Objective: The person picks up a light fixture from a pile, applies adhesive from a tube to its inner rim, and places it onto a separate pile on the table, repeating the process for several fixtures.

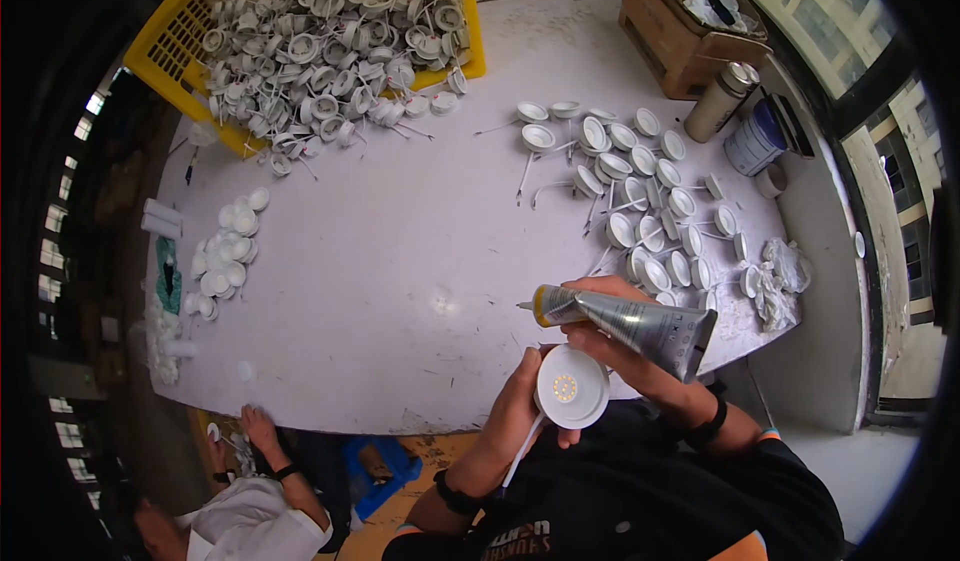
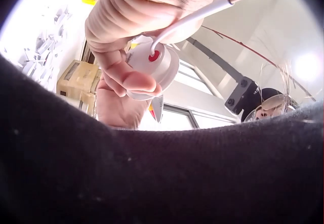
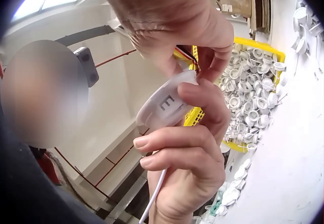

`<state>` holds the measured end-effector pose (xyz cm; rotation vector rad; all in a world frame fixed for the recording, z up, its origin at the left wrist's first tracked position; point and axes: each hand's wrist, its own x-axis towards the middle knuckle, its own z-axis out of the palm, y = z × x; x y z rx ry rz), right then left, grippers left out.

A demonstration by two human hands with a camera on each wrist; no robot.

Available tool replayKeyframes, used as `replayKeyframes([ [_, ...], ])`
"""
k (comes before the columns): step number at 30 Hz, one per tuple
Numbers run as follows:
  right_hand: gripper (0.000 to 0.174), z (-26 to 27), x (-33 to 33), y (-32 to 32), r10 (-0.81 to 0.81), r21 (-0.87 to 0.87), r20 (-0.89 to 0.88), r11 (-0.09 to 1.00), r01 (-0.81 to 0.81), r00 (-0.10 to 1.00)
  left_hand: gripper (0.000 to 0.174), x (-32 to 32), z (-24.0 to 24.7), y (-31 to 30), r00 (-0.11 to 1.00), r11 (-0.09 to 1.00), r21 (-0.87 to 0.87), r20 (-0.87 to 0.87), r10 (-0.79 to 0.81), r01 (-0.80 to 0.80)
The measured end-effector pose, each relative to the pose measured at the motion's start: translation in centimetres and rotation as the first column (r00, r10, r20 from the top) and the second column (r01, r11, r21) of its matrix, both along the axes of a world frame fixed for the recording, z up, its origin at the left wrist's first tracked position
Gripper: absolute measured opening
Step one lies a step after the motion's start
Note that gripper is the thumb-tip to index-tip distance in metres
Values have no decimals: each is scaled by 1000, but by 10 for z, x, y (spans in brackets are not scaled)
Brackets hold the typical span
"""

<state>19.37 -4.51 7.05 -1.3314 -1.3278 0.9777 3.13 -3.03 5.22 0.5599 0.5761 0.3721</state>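
Observation:
My left hand (image 1: 520, 401) grips a round white LED lamp (image 1: 571, 387) close to my chest, its lit-side disc facing up and a white wire hanging from its back. In the left wrist view my fingers (image 2: 126, 77) curl round the lamp's back (image 2: 154, 64), where the wire leaves by a red spot. My right hand (image 1: 605, 346) grips a silver glue tube (image 1: 640, 323), whose yellow nozzle points left just above the lamp. In the right wrist view the lamp's rim (image 3: 167, 105) sits between both hands.
On the white table (image 1: 400, 261), a yellow crate (image 1: 175, 41) at the back left spills several lamp housings. Rows of lamps (image 1: 640, 191) lie at the right and small white discs (image 1: 225, 256) at the left. A cardboard box (image 1: 690, 41), spray can (image 1: 722, 101) and tin (image 1: 752, 141) stand far right. Another person (image 1: 250, 506) crouches lower left.

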Motion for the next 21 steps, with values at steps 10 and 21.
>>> replayKeyframes([
  [10, 36, 0, -11, -2, 88, 11, -149, 996, -88, 985, 54, 0, 0, 7, 998, 996, -87, 46, 34, -30],
  [21, 41, -3, -17, 2, 34, 131, 36, 991, -38, 999, 55, 0, -8, 9, 996, 980, -198, 84, 30, -13],
])
